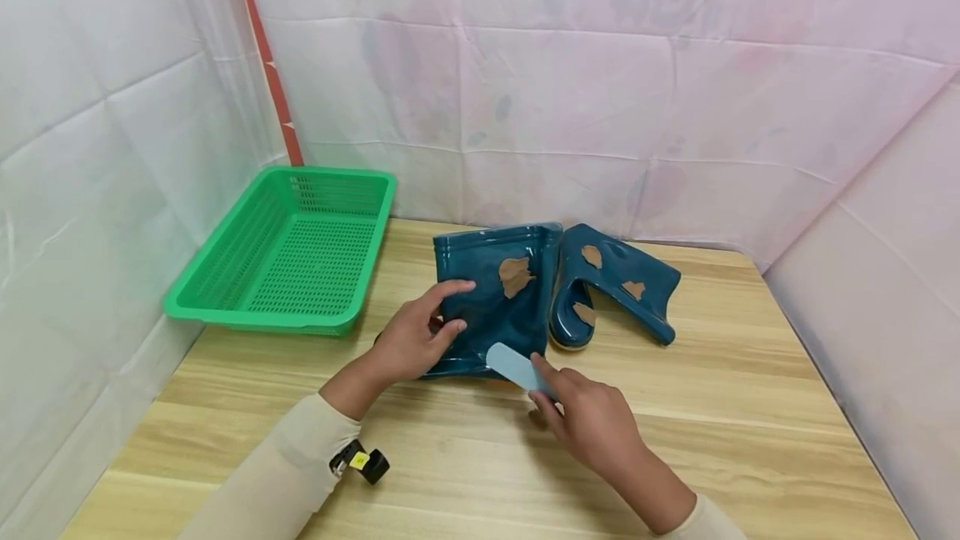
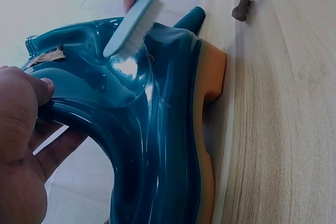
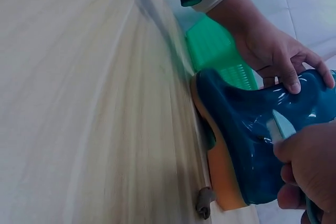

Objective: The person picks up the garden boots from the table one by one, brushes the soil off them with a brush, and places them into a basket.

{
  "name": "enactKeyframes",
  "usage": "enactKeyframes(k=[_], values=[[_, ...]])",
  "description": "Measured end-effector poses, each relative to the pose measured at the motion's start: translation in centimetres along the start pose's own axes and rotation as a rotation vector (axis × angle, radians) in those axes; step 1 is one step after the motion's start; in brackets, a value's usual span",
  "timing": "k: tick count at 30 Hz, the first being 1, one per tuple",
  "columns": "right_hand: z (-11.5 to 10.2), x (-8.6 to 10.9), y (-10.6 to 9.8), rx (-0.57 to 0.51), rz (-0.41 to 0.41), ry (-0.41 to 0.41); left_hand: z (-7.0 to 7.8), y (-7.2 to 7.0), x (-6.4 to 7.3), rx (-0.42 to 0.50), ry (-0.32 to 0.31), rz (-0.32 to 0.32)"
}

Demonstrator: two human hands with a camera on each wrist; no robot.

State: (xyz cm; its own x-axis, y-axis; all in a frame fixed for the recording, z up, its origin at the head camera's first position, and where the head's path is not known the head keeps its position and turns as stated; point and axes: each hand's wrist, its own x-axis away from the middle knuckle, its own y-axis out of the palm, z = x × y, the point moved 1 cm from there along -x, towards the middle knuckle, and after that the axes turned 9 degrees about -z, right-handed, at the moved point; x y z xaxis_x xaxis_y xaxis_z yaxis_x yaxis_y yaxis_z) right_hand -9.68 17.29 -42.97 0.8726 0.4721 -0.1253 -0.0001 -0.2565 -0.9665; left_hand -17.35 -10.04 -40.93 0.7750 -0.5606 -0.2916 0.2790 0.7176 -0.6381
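Observation:
A dark teal rubber boot [image 1: 487, 319] with an orange sole [image 2: 207, 129] stands upright on the table. My left hand [image 1: 416, 336] grips its shaft, thumb on one side and fingers on the other. In my right hand [image 1: 596, 423] is a light blue brush [image 1: 517, 367] with white bristles [image 2: 139, 35], which lie at the boot's lower shaft near the heel. A ragged brown patch [image 1: 515, 277] sticks to the upper shaft. The matching boot [image 1: 622, 265] lies tipped over on the right, with brown patches [image 1: 633, 289] on it.
A green perforated basket [image 1: 352, 273] stands at the back left. A small brown lump [image 2: 241, 9] lies on the wooden table [image 1: 750, 407] near the boot's heel. White cloth walls [image 1: 555, 107] enclose the back and sides.

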Motion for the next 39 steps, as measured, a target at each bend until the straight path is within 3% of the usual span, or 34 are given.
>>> enactKeyframes(k=[3,7,10,18,20,24,26,39], values=[[0.0,-0.1,0.2,0.008,-0.060,0.003,0.0,0.0,0.1,-0.003,-0.003,0.001],[0.1,0.4,0.5,0.012,-0.167,-0.083,0.0,0.0,0.1,-0.003,-0.002,0.000],[0.3,0.7,0.3,0.002,-0.201,-0.136,0.0,-0.1,0.1,-0.013,-0.008,0.005],[0.4,0.3,0.0,-0.009,-0.052,-0.042,-0.1,-0.1,0.2,-0.009,-0.004,0.008],[0.4,0.3,0.2,-0.002,-0.094,-0.051,-0.1,-0.1,0.2,-0.005,-0.002,0.006],[0.6,0.8,0.6,-0.016,-0.239,-0.145,0.0,-0.1,0.1,0.005,0.001,0.002],[0.7,1.0,0.6,-0.028,-0.268,-0.175,0.0,-0.1,0.1,0.007,0.000,0.001],[1.1,0.8,-0.7,-0.067,0.004,-0.117,-0.1,0.1,0.1,0.008,-0.002,0.005]])
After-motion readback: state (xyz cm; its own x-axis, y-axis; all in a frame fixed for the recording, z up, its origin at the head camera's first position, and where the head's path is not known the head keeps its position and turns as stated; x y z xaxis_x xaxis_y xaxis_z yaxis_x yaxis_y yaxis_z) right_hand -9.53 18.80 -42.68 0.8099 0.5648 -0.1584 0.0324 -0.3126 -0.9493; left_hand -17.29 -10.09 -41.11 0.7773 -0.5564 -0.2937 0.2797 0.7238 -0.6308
